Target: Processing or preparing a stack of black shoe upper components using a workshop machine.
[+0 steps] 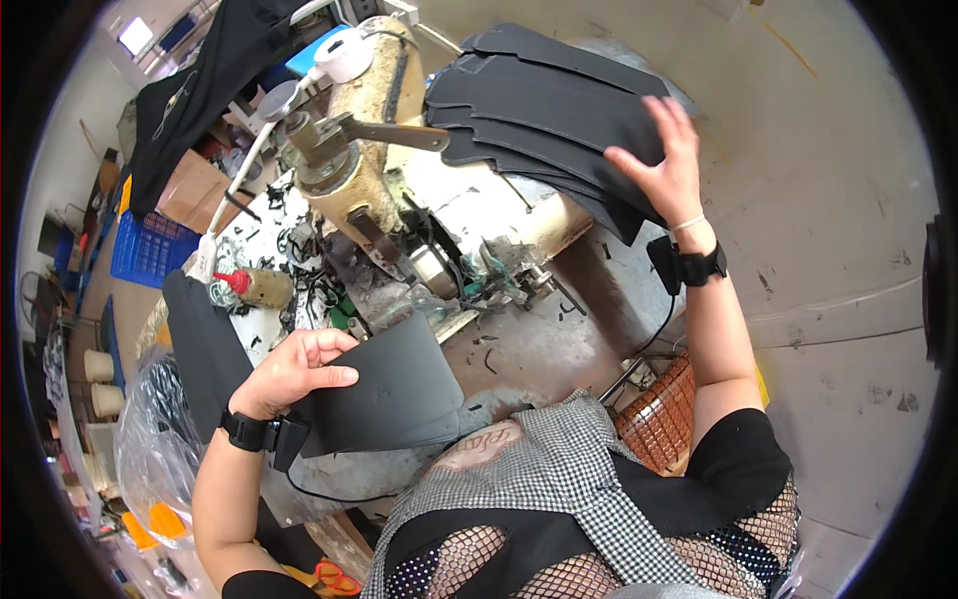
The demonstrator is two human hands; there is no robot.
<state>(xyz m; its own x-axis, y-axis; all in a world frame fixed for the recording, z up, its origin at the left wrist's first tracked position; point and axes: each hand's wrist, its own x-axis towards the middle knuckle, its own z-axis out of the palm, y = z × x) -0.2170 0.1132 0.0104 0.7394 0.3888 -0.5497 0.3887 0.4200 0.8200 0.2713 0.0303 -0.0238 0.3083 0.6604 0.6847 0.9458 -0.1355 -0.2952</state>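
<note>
My left hand [298, 371] grips a flat black panel [394, 387] that looks like leather, its thumb lying on top and the fingers bent at the edge. The panel sits just in front of a worn beige bench machine [344, 170] with a metal lever [394, 134] and a round metal wheel [435, 270]. On the far right, my right hand [667, 165] is spread with fingers apart, over or touching the right end of a fanned stack of black panels [539, 105]. Whether its palm rests on the stack I cannot tell.
Black trimmings [296, 240] litter the white worktop around the machine. A bottle with a red cap [261, 288] lies left of it, beside another dark piece [205, 334]. Further left are a blue crate [152, 250] and clear plastic wrap [155, 439]. Orange-handled scissors [334, 579] lie low down.
</note>
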